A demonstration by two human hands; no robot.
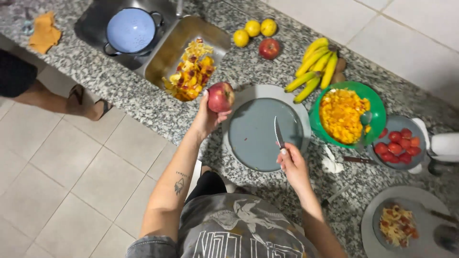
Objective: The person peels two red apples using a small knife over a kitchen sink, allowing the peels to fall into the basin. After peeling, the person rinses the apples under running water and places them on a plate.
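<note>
Granite counter point(143, 102) carries a sink point(165, 59) of fruit peelings, then a grey plate point(258, 131), bare, before the person. Green bowl point(375, 107) of chopped yellow fruit sits right of the plate. Left hand point(209, 119) cups a red apple point(221, 96) above the plate's left rim. Right hand point(292, 165) grips a knife point(278, 134), blade over the plate.

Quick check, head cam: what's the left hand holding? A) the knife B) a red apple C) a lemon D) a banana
B: the left hand holds a red apple up beside the grey plate; the knife is in the right hand, and the bananas and the yellow fruits lie on the counter.
</note>
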